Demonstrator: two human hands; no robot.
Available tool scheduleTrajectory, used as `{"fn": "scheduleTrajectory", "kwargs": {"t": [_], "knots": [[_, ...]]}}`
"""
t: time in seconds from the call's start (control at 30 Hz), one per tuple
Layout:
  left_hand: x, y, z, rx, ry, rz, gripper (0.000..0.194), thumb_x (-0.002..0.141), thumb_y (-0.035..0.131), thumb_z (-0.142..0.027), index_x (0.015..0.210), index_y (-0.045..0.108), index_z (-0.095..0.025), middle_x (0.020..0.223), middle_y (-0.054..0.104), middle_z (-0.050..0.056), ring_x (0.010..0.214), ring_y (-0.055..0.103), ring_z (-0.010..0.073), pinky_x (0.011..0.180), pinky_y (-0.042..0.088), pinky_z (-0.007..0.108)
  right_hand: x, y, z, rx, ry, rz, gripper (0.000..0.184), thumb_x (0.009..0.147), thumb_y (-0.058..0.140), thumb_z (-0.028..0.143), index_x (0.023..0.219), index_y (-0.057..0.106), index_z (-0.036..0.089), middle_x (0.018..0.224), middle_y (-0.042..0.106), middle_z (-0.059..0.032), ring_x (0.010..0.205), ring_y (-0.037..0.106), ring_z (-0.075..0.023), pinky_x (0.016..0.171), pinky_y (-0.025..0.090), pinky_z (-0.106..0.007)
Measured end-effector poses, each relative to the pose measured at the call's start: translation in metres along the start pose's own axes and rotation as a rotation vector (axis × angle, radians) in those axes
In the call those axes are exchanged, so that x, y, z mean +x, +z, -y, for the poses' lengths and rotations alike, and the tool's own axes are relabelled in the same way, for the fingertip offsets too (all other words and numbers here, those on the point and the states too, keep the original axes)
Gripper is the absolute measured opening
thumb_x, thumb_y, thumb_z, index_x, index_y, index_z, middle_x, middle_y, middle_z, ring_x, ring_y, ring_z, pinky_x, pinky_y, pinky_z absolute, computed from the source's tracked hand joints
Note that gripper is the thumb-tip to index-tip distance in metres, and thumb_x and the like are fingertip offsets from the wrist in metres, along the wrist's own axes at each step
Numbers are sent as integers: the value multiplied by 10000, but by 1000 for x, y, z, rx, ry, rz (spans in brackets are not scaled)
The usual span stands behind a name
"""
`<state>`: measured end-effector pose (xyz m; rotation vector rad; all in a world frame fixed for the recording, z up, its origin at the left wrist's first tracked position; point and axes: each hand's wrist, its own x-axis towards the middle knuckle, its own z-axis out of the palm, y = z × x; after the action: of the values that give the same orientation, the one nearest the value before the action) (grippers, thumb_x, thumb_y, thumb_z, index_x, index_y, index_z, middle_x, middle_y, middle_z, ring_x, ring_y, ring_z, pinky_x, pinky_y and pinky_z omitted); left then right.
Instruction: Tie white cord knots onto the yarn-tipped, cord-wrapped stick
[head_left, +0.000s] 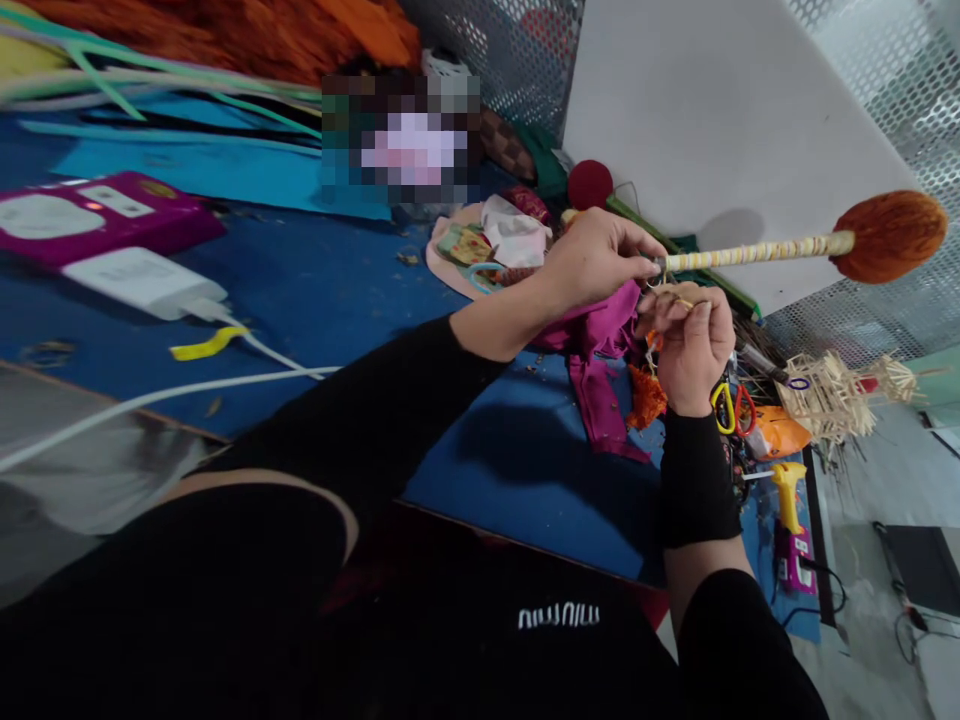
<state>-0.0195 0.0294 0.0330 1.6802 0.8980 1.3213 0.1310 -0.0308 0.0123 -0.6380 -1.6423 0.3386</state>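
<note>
My left hand (589, 258) pinches the near end of a stick (750, 255) wrapped in cream and yellow strips. The stick points out to the right, and its far end carries a rust-brown fuzzy tuft (890, 236). Just below the stick, my right hand (696, 345) is closed, with thumb and fingertips on a thin yellowish strip (684, 303). Whether that strip joins the stick is hidden by the fingers. Magenta cloth (600, 400) lies on the table beneath both hands, with an orange fuzzy piece (646, 397) beside it.
The blue table (300, 290) bears a purple power strip (112, 215) with a white charger (142, 285), and cables at left. On the right are scissors (744, 408), a yellow glue gun (789, 495) and a bundle of pale sticks (832, 400). A white board (697, 110) stands behind.
</note>
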Motion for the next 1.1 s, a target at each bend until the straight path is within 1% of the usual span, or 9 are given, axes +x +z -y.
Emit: {"fn": "scheduleTrajectory", "kwargs": {"t": [0.03,0.1,0.27,0.4,0.6,0.8,0.9,0.97,1.1], "knots": [[0,2,1,58,-2,-3,216,827,722,-159,983,870,-185,819,813,38,777,736,188,755,557,296,-2,1,-1,-23,25,-22,359,1123,368,441,837,492,261,714,458,38,609,532,-122,638,538,-305],[-2,6,1,173,-7,-44,198,829,731,-191,963,876,-205,826,818,30,787,736,197,767,548,305,-5,0,2,-104,33,-53,365,1118,416,432,807,474,252,691,405,47,546,417,-99,554,426,-266],[-6,9,-2,295,-14,-92,191,853,743,-234,980,885,-238,888,832,29,815,731,209,758,527,316,-9,-4,16,-308,-91,2,383,1119,453,412,782,490,235,706,429,37,624,451,-93,604,389,-279],[-7,9,-3,306,-17,-30,207,863,746,-254,1013,888,-268,912,840,18,818,733,207,754,527,318,-8,-7,22,-354,-114,-13,380,1110,477,432,788,520,235,710,472,37,624,480,-91,613,417,-289],[-12,13,-6,476,16,-31,231,877,723,-278,1029,890,-326,949,847,-1,917,767,248,783,537,338,4,-15,22,-177,102,-151,432,1079,462,589,825,556,251,697,534,28,720,688,-127,636,571,-291],[-22,17,-10,689,117,62,284,932,668,-328,1121,870,-390,1003,848,-18,962,765,244,796,521,337,16,-29,19,-124,200,-225,363,1063,489,525,844,580,250,815,663,-19,924,784,-176,492,475,-214],[-24,18,-11,815,171,146,354,970,595,-311,1212,848,-364,1065,845,3,982,760,253,747,487,342,20,-32,15,-104,252,-232,332,1053,489,496,869,601,242,902,733,-33,990,795,-191,527,520,-224],[-26,20,-12,891,206,195,381,979,563,-295,1240,839,-322,1091,840,30,989,760,271,706,455,355,22,-33,11,-91,296,-261,310,1031,523,484,877,618,232,921,768,-36,937,799,-187,557,559,-245],[-29,23,-12,999,283,255,362,977,533,-254,1167,839,-284,1039,825,38,922,754,266,657,394,344,25,-37,-5,-101,394,-273,345,1018,543,518,886,662,222,972,800,-51,938,798,-180,714,650,-294]]}}
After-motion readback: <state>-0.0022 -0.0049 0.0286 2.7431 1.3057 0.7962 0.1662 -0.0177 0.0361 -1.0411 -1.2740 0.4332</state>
